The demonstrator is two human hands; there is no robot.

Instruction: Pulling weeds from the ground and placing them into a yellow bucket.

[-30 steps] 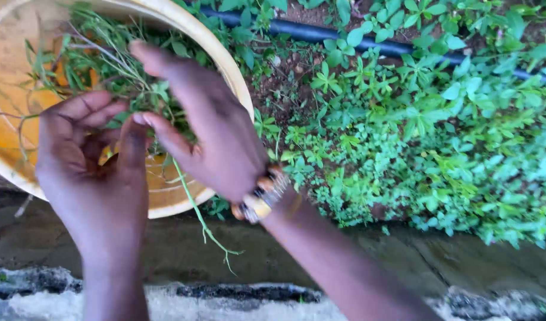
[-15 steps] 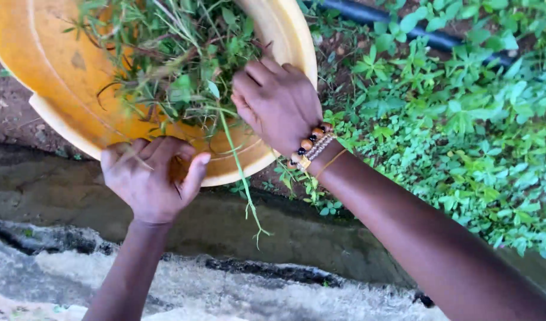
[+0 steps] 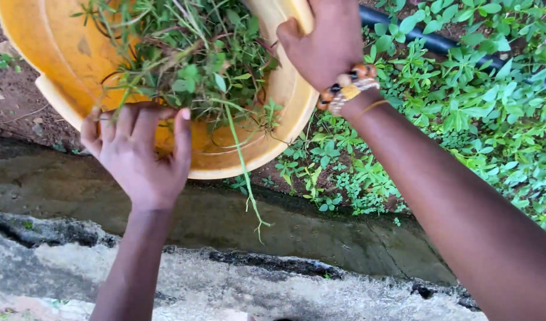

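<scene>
**Yellow basin of cut greens, held at the rim**

The yellow basin (image 3: 65, 65) holds leafy stems (image 3: 190, 65). The right hand (image 3: 326, 41) clasps its rim; the left hand (image 3: 139, 154), fingers half curled and holding nothing, touches the stems. Below lies a concrete gutter (image 3: 255, 226).

Round yellow plastic basin (image 3: 288, 113): smooth, slightly glossy, with dull scuffed patches and dirt marks inside.
Pulled green weeds (image 3: 190, 53): soft matt leaves on thin wiry stems, some brownish.
Beaded bracelet (image 3: 347, 86): glossy round brown and cream beads beside matt yellow thread.
Grey concrete gutter (image 3: 285, 232): rough, cracked, damp-looking with a dull sheen.
Black plastic pipe (image 3: 433, 41): smooth, faintly shiny.
Brown bare soil (image 3: 14, 101): crumbly, matt.
</scene>
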